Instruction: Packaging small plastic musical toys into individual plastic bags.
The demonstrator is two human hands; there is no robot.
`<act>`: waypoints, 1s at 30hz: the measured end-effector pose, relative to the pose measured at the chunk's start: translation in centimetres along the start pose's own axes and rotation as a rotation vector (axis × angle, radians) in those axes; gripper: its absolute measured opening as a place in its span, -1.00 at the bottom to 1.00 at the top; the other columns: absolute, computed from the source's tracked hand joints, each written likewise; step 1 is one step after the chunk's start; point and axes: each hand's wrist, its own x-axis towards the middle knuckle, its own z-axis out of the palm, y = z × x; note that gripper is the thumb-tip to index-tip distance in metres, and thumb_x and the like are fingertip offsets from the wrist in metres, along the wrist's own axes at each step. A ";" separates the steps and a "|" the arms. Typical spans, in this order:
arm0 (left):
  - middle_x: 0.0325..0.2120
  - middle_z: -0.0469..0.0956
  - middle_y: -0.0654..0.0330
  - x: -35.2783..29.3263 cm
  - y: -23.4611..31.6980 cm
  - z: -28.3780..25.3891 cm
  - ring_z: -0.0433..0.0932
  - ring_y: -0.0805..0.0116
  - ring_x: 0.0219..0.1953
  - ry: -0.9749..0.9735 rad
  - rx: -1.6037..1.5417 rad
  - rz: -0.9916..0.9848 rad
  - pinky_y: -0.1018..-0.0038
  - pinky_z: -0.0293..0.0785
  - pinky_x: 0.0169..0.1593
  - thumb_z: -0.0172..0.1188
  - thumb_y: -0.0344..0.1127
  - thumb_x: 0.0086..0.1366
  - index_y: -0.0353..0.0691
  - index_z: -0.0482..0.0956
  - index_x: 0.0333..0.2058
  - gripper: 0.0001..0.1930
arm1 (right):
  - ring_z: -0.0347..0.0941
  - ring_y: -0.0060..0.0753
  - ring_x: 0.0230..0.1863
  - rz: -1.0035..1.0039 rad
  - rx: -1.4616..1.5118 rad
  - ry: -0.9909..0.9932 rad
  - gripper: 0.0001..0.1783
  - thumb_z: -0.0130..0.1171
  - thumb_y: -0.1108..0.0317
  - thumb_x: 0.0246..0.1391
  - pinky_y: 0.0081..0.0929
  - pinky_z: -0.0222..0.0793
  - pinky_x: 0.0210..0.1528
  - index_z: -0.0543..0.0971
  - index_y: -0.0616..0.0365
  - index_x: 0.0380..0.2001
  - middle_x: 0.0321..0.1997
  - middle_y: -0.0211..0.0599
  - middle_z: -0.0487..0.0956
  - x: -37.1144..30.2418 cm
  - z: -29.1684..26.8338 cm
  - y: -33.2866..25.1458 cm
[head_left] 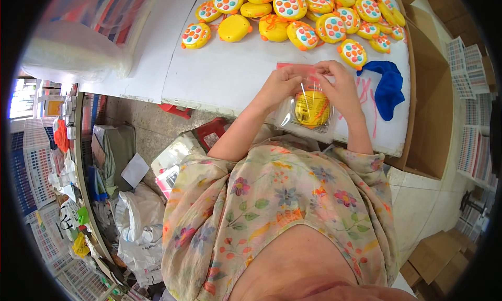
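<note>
The desk [219, 84] has a white top with a thin dark line across it. A big brown box [431, 118] stands against its right end. The floor [149, 118] on the left is grey and speckly, and on the right there are pale, shiny tiles [421, 196]. A white sack [138, 222] sits low on the left. Piles of printed sheets [36, 160] line the left edge, near a bright white patch of light [23, 100]. More brown boxes [436, 259] lie at the bottom right
</note>
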 end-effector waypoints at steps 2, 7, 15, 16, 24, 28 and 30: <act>-0.15 0.52 0.15 -0.3 0.2 0.3 0.54 0.41 -0.11 -0.008 -0.023 0.014 0.51 0.49 -0.03 -0.04 -0.40 0.37 -0.35 0.39 0.00 -0.73 | 0.47 -0.19 -0.26 -0.116 -0.107 0.044 -0.70 0.19 0.45 -0.05 -0.35 0.41 -0.20 0.51 0.16 -0.17 -0.32 -0.18 0.54 0.1 0.5 -0.6; -0.17 0.52 0.21 -0.5 0.4 0.4 0.52 0.47 -0.12 -0.011 0.071 0.050 0.51 0.48 -0.03 -0.05 -0.46 0.36 -0.35 0.43 -0.02 -0.75 | 0.45 -0.27 -0.25 -0.335 -0.335 0.118 -0.64 0.20 0.49 -0.13 -0.35 0.40 -0.21 0.52 0.10 -0.16 -0.37 -0.27 0.53 0.4 2.1 -1.5; -0.18 0.53 0.26 -0.4 0.1 0.9 0.48 0.58 -0.23 -0.119 0.268 0.257 0.58 0.45 -0.15 -0.06 -0.48 0.34 -0.32 0.42 0.02 -0.71 | 0.42 -0.26 -0.31 -0.388 -0.456 0.306 -0.74 0.18 0.51 -0.14 -0.33 0.35 -0.25 0.53 0.11 -0.28 -0.40 -0.34 0.51 0.6 2.2 -0.5; -0.18 0.53 0.26 -0.5 0.3 1.0 0.48 0.58 -0.23 -0.119 0.268 0.256 0.58 0.45 -0.15 -0.06 -0.48 0.34 -0.32 0.42 0.02 -0.71 | 0.42 -0.26 -0.31 -0.388 -0.455 0.305 -0.74 0.18 0.51 -0.14 -0.33 0.35 -0.25 0.53 0.11 -0.28 -0.40 -0.34 0.51 0.6 1.8 0.4; -0.17 0.56 0.16 0.4 -1.4 -1.9 0.54 0.47 -0.28 0.041 0.184 -0.042 0.53 0.53 -0.24 -0.12 -0.36 0.41 -0.26 0.38 0.05 -0.70 | 0.34 -0.67 -0.44 0.300 -0.303 0.781 -0.93 0.16 0.49 0.05 -0.67 0.30 -0.33 0.55 0.16 -0.35 -0.41 -0.44 0.54 -4.7 -9.2 7.0; -0.24 0.55 0.17 0.5 -1.7 -2.6 0.54 0.45 -0.28 0.027 0.087 -0.037 0.51 0.55 -0.25 -0.11 -0.33 0.41 -0.29 0.36 0.06 -0.70 | 0.41 -0.51 -0.37 0.322 -0.417 0.790 -0.92 0.16 0.51 0.01 -0.56 0.34 -0.26 0.56 0.17 -0.36 -0.37 -0.37 0.56 -7.0 -9.2 6.5; -0.26 0.55 0.20 0.3 -1.4 -2.3 0.54 0.48 -0.29 0.012 0.080 -0.024 0.54 0.54 -0.25 -0.08 -0.32 0.40 -0.30 0.37 0.05 -0.69 | 0.43 -0.29 -0.21 0.087 -0.678 0.519 -0.86 0.18 0.50 -0.03 -0.40 0.32 -0.09 0.55 0.17 -0.32 -0.30 -0.29 0.55 -8.3 -7.3 7.8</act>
